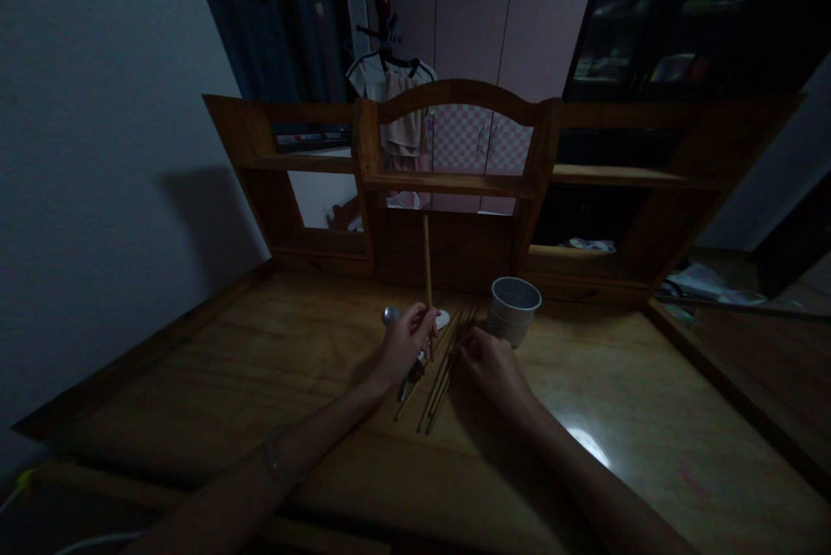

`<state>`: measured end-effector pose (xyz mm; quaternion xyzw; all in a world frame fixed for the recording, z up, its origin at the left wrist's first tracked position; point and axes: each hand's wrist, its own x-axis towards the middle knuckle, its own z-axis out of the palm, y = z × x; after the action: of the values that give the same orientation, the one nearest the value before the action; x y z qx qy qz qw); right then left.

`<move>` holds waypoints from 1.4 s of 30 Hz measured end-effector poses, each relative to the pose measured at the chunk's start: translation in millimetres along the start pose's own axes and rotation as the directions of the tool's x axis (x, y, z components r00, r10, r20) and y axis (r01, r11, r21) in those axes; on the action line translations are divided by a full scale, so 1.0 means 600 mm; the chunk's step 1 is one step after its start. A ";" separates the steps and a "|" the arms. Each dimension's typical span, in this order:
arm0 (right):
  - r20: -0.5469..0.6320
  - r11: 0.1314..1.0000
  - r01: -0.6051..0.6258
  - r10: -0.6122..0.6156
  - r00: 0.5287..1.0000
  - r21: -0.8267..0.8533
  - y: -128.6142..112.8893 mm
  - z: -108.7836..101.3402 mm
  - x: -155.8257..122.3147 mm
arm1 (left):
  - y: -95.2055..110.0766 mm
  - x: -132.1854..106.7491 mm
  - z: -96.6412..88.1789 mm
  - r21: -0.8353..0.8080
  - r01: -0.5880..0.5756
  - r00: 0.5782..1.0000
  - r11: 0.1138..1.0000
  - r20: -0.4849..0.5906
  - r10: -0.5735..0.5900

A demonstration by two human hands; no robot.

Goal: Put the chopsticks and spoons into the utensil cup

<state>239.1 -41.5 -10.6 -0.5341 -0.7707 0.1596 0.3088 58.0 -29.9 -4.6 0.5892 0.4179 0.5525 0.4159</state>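
Observation:
My left hand (410, 338) is closed around a wooden chopstick (427, 256), which it holds nearly upright above the table. Several more chopsticks (432, 403) lie loosely side by side on the wood between my hands. My right hand (486, 362) has its fingers pinched at the upper part of these chopsticks; how many it grips is hidden. Just beyond my left hand are a shiny rounded metal piece (389, 314) and a white rounded object (442, 319), both partly covered. A dark, thin handle (405, 388) sticks out below that hand.
A light grey cup-shaped container (515, 304) stands upright beyond my right hand. Along the back of the wooden table (292, 347) runs a wooden shelf unit (454, 183). A wall (117, 191) borders the left side. The room is dim.

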 end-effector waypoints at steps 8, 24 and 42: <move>0.058 0.989 -0.050 0.058 0.997 -0.137 -0.015 0.012 -0.003 | 0.002 -0.003 0.002 0.021 -0.002 1.000 1.000 0.019 0.002; 0.095 0.871 -0.107 0.173 0.980 -0.479 -0.036 -0.005 -0.006 | 0.000 -0.006 0.004 0.054 -0.011 0.999 0.998 0.044 0.009; 0.047 0.997 0.017 -0.021 0.999 0.080 -0.020 0.012 0.010 | -0.001 -0.005 0.003 0.093 -0.023 0.999 0.995 0.034 0.020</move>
<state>224.0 -39.7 -7.4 -0.5099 -0.7761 0.2000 0.3127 59.7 -32.8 -6.4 0.6215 0.4301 0.5270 0.3886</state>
